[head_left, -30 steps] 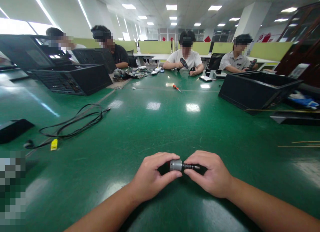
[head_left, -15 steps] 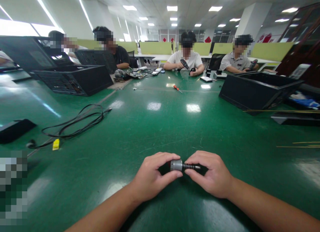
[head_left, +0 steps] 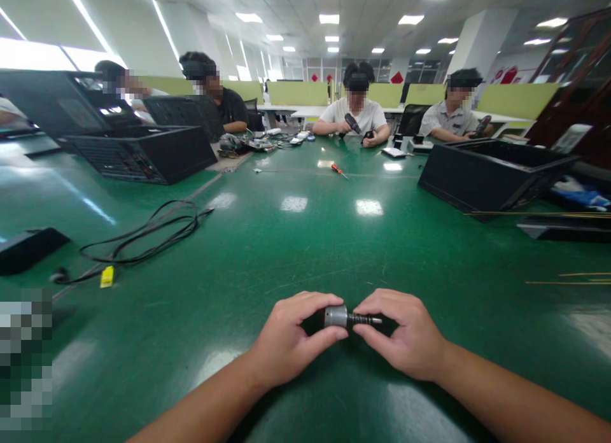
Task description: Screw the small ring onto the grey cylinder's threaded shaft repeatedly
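Observation:
Between my two hands lies a small grey metal cylinder with a thin, spring-wrapped shaft, pointing to the right. My left hand pinches the wide cylindrical body between thumb and fingers. At the shaft's near end, my right hand has thumb and fingertips closed about the dark coiled part. The pale tip of the shaft sticks out into the gap inside my right hand. The part is held low over the green tabletop; whether it touches the surface I cannot tell.
A looped black cable with a yellow tag lies left. Open black computer cases stand left and right. An orange screwdriver lies farther off. Across the table a person holds a power drill.

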Action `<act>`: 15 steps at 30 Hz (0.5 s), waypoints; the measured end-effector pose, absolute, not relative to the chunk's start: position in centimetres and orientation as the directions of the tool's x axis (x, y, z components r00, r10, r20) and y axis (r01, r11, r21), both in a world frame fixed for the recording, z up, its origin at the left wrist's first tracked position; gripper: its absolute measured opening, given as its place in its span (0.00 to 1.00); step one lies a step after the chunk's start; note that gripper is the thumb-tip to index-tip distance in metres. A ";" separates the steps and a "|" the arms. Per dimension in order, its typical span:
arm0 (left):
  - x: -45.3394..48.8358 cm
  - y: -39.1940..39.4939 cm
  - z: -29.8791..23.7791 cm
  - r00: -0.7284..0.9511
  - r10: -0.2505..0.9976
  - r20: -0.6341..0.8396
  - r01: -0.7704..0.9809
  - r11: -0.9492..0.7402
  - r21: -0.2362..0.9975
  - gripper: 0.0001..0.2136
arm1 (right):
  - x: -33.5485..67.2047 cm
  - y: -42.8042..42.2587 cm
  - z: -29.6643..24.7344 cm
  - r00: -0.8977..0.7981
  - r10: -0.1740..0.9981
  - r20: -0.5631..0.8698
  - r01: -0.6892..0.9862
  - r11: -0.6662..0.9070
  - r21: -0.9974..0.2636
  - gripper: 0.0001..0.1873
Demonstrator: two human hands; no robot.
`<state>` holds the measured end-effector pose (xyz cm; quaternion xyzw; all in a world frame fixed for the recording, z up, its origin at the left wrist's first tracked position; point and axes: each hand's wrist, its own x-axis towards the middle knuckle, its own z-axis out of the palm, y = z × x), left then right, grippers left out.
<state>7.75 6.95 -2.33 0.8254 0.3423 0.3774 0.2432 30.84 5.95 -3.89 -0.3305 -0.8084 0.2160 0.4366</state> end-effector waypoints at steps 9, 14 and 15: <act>7.7 7.0 -2.1 0.476 0.757 0.448 0.387 -0.638 0.665 0.13 | 30.8 6.0 -3.9 -0.385 0.733 0.561 0.354 0.679 -0.643 0.05; 7.7 7.0 -2.2 0.471 0.759 0.450 0.392 -0.637 0.664 0.13 | 30.8 6.0 -4.1 -0.387 0.729 0.565 0.352 0.683 -0.640 0.06; 7.7 7.0 -2.3 0.471 0.758 0.452 0.391 -0.639 0.663 0.13 | 30.9 6.0 -4.1 -0.386 0.729 0.565 0.354 0.683 -0.639 0.06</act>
